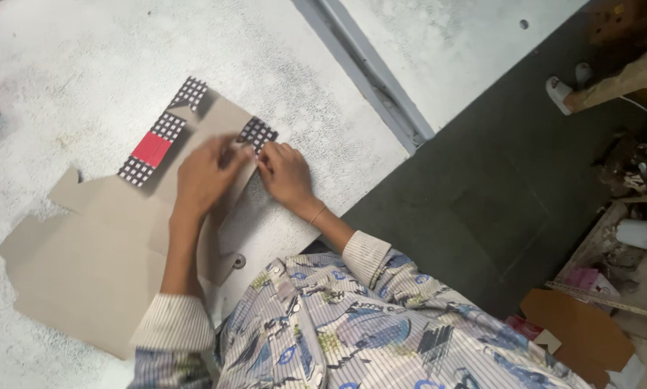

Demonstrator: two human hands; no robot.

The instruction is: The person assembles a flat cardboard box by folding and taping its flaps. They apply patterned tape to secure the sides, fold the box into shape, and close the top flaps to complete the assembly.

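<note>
Nearest: patterned striped shirt sleeves. Flat brown die-cut cardboard box blank, printed side down, lying on the speckled white counter. Left hand presses flat on the blank, fingers spread, gripping nothing. Right hand has fingers pinched on a black-and-white checked flap, turned up. A checked strip with red panel is already folded over; by my judgement, most folding remains.
</note>
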